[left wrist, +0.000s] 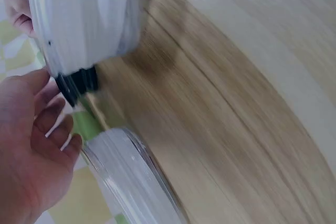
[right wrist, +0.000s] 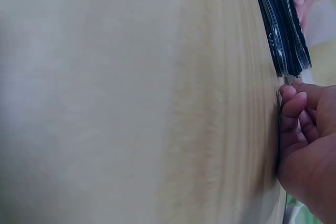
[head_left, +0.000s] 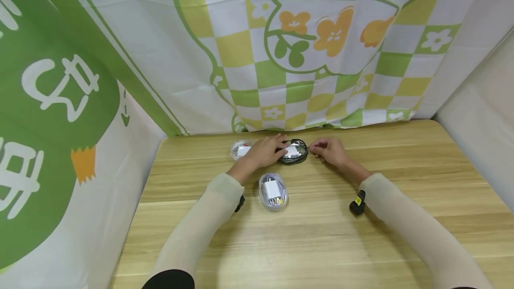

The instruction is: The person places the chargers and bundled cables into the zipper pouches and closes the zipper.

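A see-through oval pouch with a black coiled cable (head_left: 294, 154) and a white charger plug lies near the table's back edge. My left hand (head_left: 263, 151) holds its left end, with the thumb on top and the fingers at the back. At the pouch's right end, my right hand (head_left: 330, 150) has thumb and forefinger together on the tip; its other fingers are curled in the right wrist view. Left of my left hand lies a clear oval pouch (head_left: 237, 151), partly hidden. Closer to me sits another clear pouch (head_left: 273, 192) with a white plug and pale cable.
Light wooden table (head_left: 313, 240) runs under everything. Behind its back edge hangs a patterned curtain (head_left: 321, 88), close to both hands. A green and white cloth wall (head_left: 80, 146) stands at left, a pale wall (head_left: 482, 115) at right.
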### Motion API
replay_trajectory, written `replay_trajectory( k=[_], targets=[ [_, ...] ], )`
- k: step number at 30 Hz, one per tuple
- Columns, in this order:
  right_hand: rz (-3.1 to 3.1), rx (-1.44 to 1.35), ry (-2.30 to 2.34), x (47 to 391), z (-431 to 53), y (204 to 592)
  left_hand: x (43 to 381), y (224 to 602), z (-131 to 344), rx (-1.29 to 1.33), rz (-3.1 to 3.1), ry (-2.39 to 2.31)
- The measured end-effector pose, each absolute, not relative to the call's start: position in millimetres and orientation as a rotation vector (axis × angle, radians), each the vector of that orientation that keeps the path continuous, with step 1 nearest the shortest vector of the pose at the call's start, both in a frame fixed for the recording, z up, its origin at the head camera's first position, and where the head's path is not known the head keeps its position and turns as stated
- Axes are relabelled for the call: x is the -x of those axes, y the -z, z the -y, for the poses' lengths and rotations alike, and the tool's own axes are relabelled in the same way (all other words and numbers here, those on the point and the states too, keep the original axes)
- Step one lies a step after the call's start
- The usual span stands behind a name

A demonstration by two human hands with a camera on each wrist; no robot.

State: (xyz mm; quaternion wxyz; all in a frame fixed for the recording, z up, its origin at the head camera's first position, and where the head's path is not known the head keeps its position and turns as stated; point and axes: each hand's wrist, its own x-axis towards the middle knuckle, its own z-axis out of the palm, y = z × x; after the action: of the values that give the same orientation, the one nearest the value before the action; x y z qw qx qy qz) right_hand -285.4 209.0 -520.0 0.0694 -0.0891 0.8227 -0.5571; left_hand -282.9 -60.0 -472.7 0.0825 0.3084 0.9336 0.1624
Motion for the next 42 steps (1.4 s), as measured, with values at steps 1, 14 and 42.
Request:
replay_trajectory(
  k=[1,14,42],
  targets=[
    [-2.464,0.242,1.687,287.1,-208.8,519.6,283.3,473.6,61.6,-0.948,-2.784,-0.498],
    [-2.419,0.249,1.678,302.2,-199.8,514.7,283.9,471.0,70.2,-1.119,-2.748,-0.486],
    [-2.465,0.309,1.624,311.0,-201.7,521.2,291.7,468.7,61.6,-1.205,-2.530,-0.314]
  ],
)
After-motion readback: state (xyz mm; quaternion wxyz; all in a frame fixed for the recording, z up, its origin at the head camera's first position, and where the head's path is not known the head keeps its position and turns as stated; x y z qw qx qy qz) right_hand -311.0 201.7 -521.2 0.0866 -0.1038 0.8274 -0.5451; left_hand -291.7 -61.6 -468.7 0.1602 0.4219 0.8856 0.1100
